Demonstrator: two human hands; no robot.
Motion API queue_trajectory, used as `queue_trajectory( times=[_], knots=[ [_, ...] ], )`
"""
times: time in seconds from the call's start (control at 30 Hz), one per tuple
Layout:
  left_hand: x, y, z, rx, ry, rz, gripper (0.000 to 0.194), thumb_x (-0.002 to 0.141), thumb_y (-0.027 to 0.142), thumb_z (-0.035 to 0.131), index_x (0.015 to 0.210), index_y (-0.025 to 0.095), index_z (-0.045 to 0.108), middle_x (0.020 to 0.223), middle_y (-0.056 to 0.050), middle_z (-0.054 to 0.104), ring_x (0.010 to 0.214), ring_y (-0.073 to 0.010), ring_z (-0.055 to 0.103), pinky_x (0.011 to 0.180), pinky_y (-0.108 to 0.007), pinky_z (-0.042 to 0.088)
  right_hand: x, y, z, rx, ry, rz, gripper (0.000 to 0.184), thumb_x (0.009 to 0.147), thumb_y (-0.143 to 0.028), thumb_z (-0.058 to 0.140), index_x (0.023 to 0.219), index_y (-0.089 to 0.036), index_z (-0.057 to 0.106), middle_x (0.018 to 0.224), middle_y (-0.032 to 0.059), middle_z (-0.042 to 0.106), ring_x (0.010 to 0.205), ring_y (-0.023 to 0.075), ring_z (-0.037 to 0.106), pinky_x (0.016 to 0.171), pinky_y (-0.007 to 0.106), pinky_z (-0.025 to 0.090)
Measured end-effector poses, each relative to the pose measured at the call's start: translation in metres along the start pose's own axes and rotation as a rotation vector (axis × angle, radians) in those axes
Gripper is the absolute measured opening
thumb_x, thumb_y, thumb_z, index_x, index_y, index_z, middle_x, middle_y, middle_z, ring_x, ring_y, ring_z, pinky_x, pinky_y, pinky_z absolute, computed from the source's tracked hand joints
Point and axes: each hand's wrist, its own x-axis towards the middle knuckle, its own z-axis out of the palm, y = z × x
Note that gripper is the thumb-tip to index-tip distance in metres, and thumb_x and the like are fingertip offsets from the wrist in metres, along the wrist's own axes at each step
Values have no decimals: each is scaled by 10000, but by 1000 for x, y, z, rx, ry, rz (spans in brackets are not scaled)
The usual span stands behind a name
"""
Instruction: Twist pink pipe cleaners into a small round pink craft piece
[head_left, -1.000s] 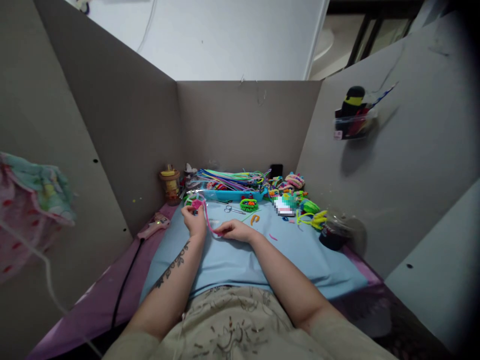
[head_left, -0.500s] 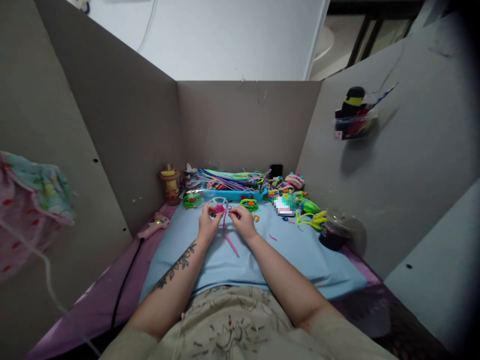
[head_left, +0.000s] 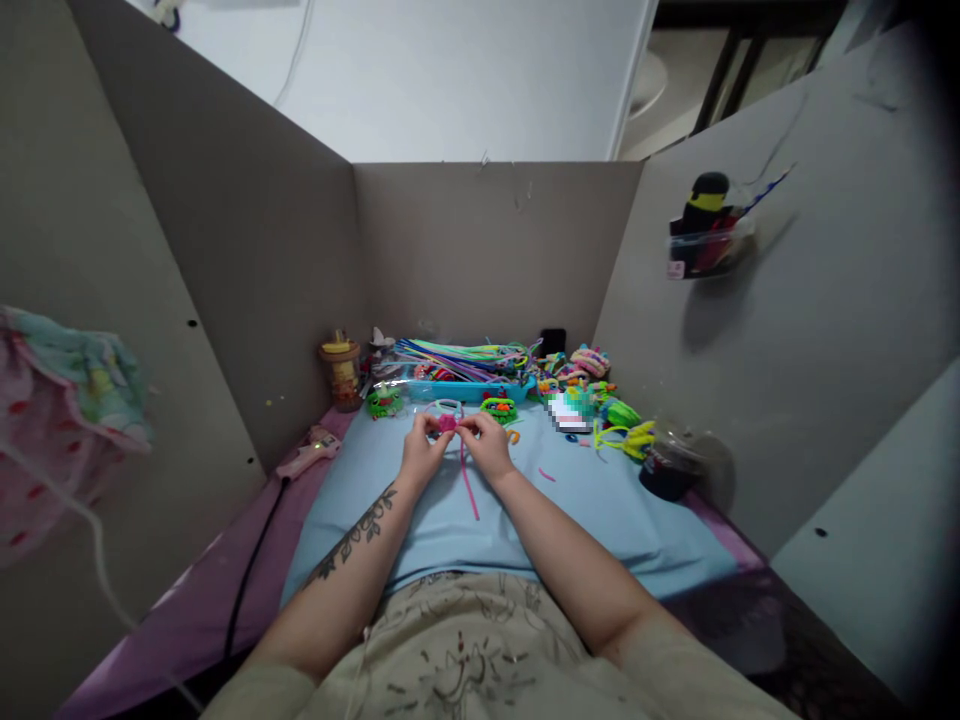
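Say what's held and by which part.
A small pink piece, by its left side in the left hand; the right hand pinches at the right side, whether piece or pink strand I cannot tell.

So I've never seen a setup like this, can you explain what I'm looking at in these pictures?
There's no machine here: you see a person's bare left hand and right hand. Every picture comes from one camera worn on the head, looking forward and down.

The left hand holds a small pink fuzzy piece. The right fingertips meet it at its right side; exactly what they grip is too small to tell. A pink pipe cleaner hangs below.

Beneath is a blue sheet. At its far side sits a blue tray with a bundle of colorful pipe cleaners. A green frog-like figure lies to the left, and a pink glue gun farther left.
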Motion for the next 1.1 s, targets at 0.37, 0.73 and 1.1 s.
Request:
queue_trajectory(
  times=[0.37,0.73,1.1],
  knots=[
    [-1,6,2,-91,-9,-69,258,651,288,656,783,190,456,723,19,550,697,-132,572,667,-251,433,0,2,1,-39,42,20,73,764,-259,599,768,-205,648,781,36,613,774,173,535,751,309,422],
    [0,-4,3,-48,-16,-10,241,666,266,643,800,186,460,753,22,529,711,-122,559,699,-250,432,-1,5,1,-100,34,-35,88,770,-235,613,752,-195,689,780,47,592,809,182,527,793,324,406],
    [-3,-5,2,91,-33,0,225,663,239,641,789,208,457,713,26,552,680,-138,564,638,-247,411,0,11,5,-132,-70,-12,130,743,-142,534,656,-193,615,732,25,530,782,177,490,776,319,387]
  ],
)
